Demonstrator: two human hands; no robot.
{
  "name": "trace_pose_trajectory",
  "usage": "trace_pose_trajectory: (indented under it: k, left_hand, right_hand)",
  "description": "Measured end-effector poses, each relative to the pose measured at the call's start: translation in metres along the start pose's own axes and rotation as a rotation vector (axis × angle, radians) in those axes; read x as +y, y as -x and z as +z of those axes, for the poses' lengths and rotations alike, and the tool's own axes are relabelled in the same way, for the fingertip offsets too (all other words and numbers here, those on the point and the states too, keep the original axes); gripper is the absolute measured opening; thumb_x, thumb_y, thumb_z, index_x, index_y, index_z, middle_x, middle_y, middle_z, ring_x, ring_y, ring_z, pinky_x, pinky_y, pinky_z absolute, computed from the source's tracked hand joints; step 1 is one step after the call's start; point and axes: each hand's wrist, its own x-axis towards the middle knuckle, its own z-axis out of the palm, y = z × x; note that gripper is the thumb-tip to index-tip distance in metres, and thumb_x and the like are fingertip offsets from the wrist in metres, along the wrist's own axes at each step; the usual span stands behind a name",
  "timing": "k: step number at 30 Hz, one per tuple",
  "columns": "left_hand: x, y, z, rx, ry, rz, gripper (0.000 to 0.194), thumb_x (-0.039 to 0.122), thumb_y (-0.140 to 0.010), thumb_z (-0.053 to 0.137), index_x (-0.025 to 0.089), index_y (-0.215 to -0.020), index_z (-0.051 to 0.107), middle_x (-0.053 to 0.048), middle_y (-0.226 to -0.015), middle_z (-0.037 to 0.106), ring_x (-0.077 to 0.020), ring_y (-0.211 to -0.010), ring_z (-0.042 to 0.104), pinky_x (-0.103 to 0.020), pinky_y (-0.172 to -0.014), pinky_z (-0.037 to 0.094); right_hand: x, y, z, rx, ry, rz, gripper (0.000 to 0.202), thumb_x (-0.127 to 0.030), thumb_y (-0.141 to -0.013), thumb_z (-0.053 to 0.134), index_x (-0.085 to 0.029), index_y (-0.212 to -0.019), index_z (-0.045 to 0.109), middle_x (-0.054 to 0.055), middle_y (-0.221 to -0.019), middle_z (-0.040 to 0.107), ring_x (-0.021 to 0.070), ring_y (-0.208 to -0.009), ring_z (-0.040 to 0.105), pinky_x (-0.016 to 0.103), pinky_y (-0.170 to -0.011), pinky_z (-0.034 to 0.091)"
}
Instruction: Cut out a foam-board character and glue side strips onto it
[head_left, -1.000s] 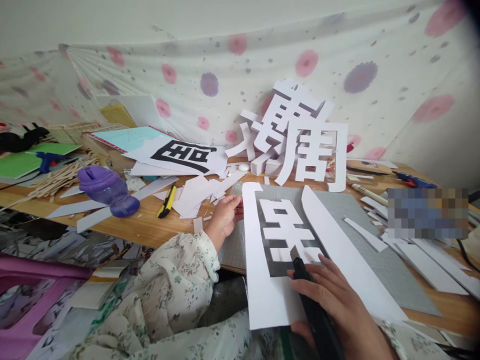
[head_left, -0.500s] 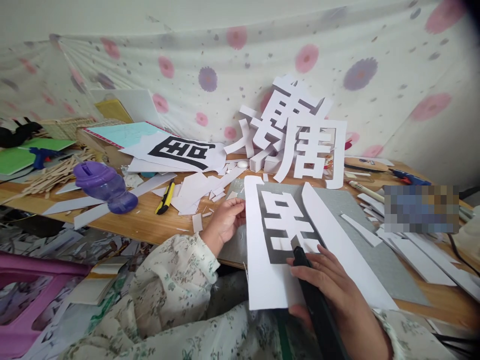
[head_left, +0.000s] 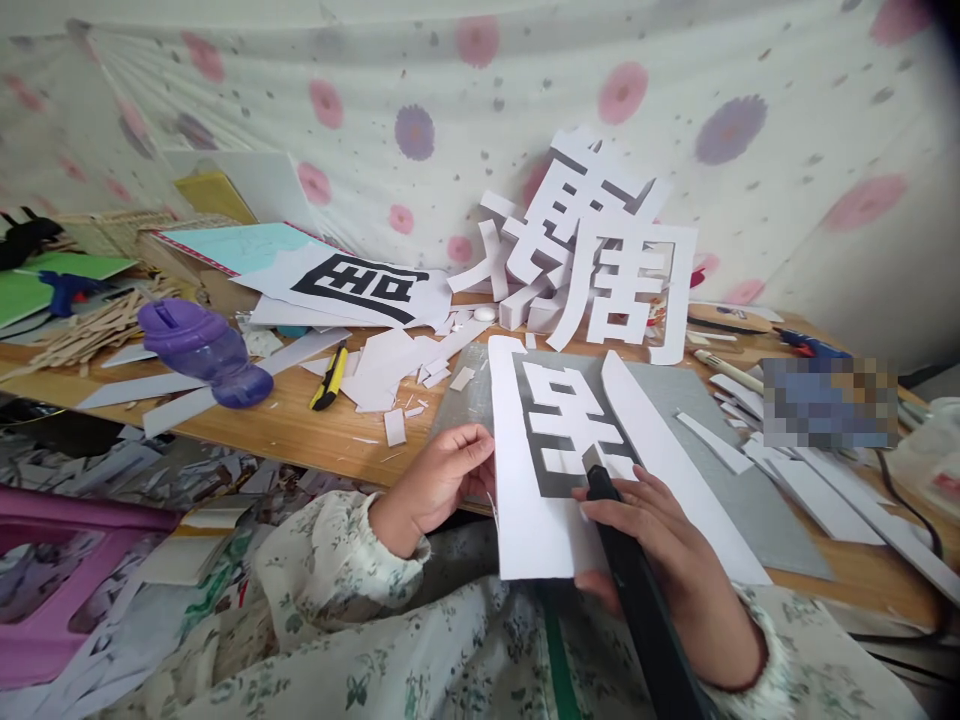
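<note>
A white board (head_left: 536,540) with a character-shaped opening cut in it lies over a grey cutting mat (head_left: 750,510), its lower end toward my body. My left hand (head_left: 446,475) is closed at the board's left edge, with thumb and forefinger pinched there; the other fingers are curled. My right hand (head_left: 667,560) grips a black-handled cutter knife (head_left: 634,580). The knife's grey tip is at the lower strokes inside the opening. Fingers of the right hand rest close to the board's surface, and the thumb is partly hidden by the handle.
Behind the mat stand white three-dimensional characters (head_left: 637,285). To the left are a yellow utility knife (head_left: 330,378), a purple bottle (head_left: 206,350), paper scraps (head_left: 386,365) and a printed character sheet (head_left: 360,285). White strips (head_left: 825,500) lie on the right. A pink stool (head_left: 67,590) is at lower left.
My left hand has moved down along the board's left edge. The view has shifted slightly. My right hand and the black knife stay almost in place on the board.
</note>
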Motion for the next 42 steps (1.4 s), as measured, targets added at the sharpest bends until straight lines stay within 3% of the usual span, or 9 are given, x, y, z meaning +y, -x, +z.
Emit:
trace_pose_trajectory:
  k: [5, 12, 20, 23, 25, 27, 31, 37, 42]
  left_hand:
    - [-0.009, 0.02, 0.0, -0.062, -0.044, -0.081, 0.048, 0.055, -0.061, 0.088, 0.016, -0.067, 0.061, 0.0, -0.055, 0.062, -0.0125, -0.045, 0.059, -0.022, -0.041, 0.049]
    - [-0.019, 0.024, 0.0, 0.112, -0.126, -0.05, 0.052, 0.064, -0.063, 0.082, 0.02, -0.066, 0.054, 0.006, -0.054, 0.054, -0.0083, -0.045, 0.048, -0.02, -0.043, 0.041]
    - [0.012, 0.037, -0.039, -0.115, -0.737, -0.18, 0.025, 0.04, -0.076, 0.067, 0.022, -0.067, 0.053, 0.004, -0.056, 0.058, -0.0123, -0.047, 0.054, -0.022, -0.049, 0.039]
    - [0.036, 0.052, -0.065, -0.187, -1.105, -0.052, 0.006, 0.026, -0.076, 0.066, 0.025, -0.078, 0.071, -0.002, -0.083, 0.073, -0.0205, -0.079, 0.067, -0.028, -0.074, 0.049]
    - [0.054, 0.051, -0.078, -0.206, -1.291, 0.111, 0.024, 0.03, -0.077, 0.069, 0.033, -0.099, 0.078, -0.005, -0.128, 0.069, -0.0284, -0.114, 0.062, -0.037, -0.101, 0.043]
    - [0.07, 0.034, -0.085, -0.024, -1.474, 0.255, 0.026, 0.035, -0.08, 0.067, 0.036, -0.104, 0.079, -0.005, -0.145, 0.059, -0.0352, -0.131, 0.05, -0.045, -0.111, 0.033]
    - [0.101, -0.045, -0.079, 0.418, -1.784, 0.315, 0.021, 0.03, -0.086, 0.059, 0.028, -0.085, 0.079, -0.009, -0.127, 0.068, -0.0365, -0.122, 0.056, -0.054, -0.11, 0.032]
    - [0.122, -0.179, -0.077, 0.463, -1.807, 0.268, 0.032, 0.037, -0.095, 0.061, 0.017, -0.121, 0.063, -0.01, -0.126, 0.063, -0.0248, -0.111, 0.063, -0.048, -0.095, 0.052]
    - [0.124, -0.225, -0.081, 0.41, -1.728, 0.204, 0.037, 0.036, -0.094, 0.063, 0.017, -0.126, 0.06, -0.01, -0.127, 0.062, -0.0252, -0.109, 0.064, -0.047, -0.091, 0.056]
  right_hand:
    - [-0.001, -0.005, 0.004, 0.015, 0.006, 0.031, 0.042, -0.036, -0.083, 0.074, -0.026, -0.119, 0.054, 0.007, -0.113, 0.075, 0.0294, -0.106, 0.066, 0.052, -0.106, 0.035]
    - [0.002, -0.023, 0.017, 0.059, 0.028, 0.117, 0.039, -0.039, -0.08, 0.073, -0.025, -0.114, 0.059, 0.008, -0.099, 0.075, 0.031, -0.098, 0.067, 0.057, -0.101, 0.039]
    - [0.014, -0.021, 0.031, 0.029, 0.075, 0.166, 0.045, -0.028, -0.072, 0.082, -0.023, -0.112, 0.061, 0.007, -0.095, 0.073, 0.0342, -0.098, 0.066, 0.064, -0.099, 0.038]
    - [0.014, -0.019, 0.039, 0.012, 0.077, 0.176, 0.044, -0.025, -0.071, 0.083, -0.023, -0.111, 0.063, 0.007, -0.095, 0.073, 0.0346, -0.098, 0.067, 0.066, -0.1, 0.038]
    - [0.013, -0.02, 0.042, -0.001, 0.082, 0.189, 0.044, -0.023, -0.069, 0.084, -0.025, -0.109, 0.065, 0.007, -0.095, 0.074, 0.0349, -0.098, 0.067, 0.067, -0.1, 0.039]
    - [0.013, -0.02, 0.045, -0.027, 0.084, 0.2, 0.045, -0.021, -0.067, 0.086, -0.025, -0.107, 0.066, 0.007, -0.096, 0.074, 0.0354, -0.097, 0.068, 0.068, -0.099, 0.04]
    - [0.018, -0.018, 0.047, -0.05, 0.059, 0.208, 0.048, -0.018, -0.065, 0.083, -0.024, -0.108, 0.064, 0.008, -0.097, 0.075, 0.0356, -0.095, 0.07, 0.067, -0.098, 0.044]
    - [0.033, -0.01, 0.052, 0.098, 0.067, 0.106, 0.049, -0.024, -0.067, 0.076, -0.025, -0.112, 0.059, 0.005, -0.093, 0.075, 0.031, -0.086, 0.072, 0.053, -0.091, 0.051]
    - [0.036, -0.011, 0.054, 0.11, 0.055, 0.099, 0.049, -0.037, -0.069, 0.078, -0.027, -0.112, 0.059, 0.005, -0.094, 0.075, 0.0289, -0.087, 0.071, 0.048, -0.094, 0.049]
